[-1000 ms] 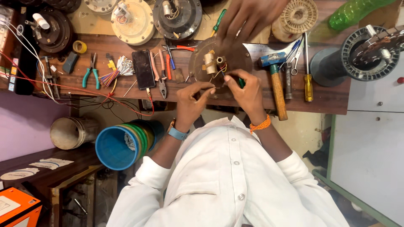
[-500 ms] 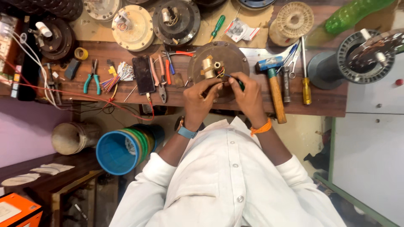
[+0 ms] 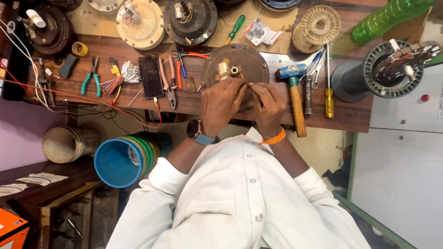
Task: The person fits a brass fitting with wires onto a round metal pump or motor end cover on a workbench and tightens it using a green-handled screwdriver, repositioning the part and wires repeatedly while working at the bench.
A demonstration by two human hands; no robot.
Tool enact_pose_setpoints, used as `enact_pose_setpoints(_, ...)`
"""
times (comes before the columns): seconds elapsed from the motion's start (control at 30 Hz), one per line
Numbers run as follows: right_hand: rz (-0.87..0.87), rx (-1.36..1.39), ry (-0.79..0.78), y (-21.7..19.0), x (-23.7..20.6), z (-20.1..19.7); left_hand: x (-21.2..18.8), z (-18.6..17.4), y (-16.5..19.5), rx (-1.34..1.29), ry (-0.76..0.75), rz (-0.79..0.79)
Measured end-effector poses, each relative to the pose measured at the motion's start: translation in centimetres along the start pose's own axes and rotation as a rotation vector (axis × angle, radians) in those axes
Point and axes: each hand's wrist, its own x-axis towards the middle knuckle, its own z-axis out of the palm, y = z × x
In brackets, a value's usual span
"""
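Overhead view. I see the round brown motor lying flat at the bench edge, its brass shaft pointing up. My left hand and right hand rest on its near rim, fingers pinched at thin wires. I judge it heavy and rigid, the wires fragile; lift by the rim.

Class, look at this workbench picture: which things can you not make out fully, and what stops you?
Head view only:
- Near half of the round brown motor part: covered by the left hand and right hand.
- What the fingertips pinch: too small.
- Green bottle: cut off by the top edge.
- Orange box: cut off at the bottom-left corner.
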Motion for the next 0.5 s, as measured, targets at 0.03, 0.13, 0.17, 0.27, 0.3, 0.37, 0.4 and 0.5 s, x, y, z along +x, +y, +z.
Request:
enact_pose_setpoints(0.03,0.005,-0.005,0.000,0.1,0.0,-0.1,0.1,0.0,0.0,-0.006,-0.015,0.011)
enact_pose_setpoints(0.13,0.010,-0.017,-0.002,0.3,0.2,-0.2,0.4,-0.2,-0.3,-0.013,-0.044,0.041)
enact_pose_setpoints(0.17,0.009,-0.020,-0.006,0.3,0.3,-0.3,0.4,-0.3,-0.3,-0.009,-0.048,0.047)
enact_pose_setpoints(0.27,0.023,-0.008,-0.022,0.2,0.5,-0.5,0.6,-0.3,-0.3,-0.010,-0.051,0.064)
enact_pose_setpoints(0.3,0.032,-0.001,-0.028,0.2,0.5,-0.7,0.6,-0.3,-0.2,-0.012,-0.052,0.071)
enact_pose_setpoints(0.37,0.017,-0.009,-0.052,0.2,0.6,-0.9,0.7,-0.5,-0.2,-0.010,-0.077,0.088)
enact_pose_setpoints(0.4,0.007,-0.012,-0.065,0.1,0.7,-1.1,0.7,-0.6,-0.2,-0.008,-0.087,0.095)
enact_pose_setpoints(0.5,0.012,0.019,-0.092,0.2,0.8,-1.3,0.8,-0.8,-0.3,0.011,-0.140,0.087)
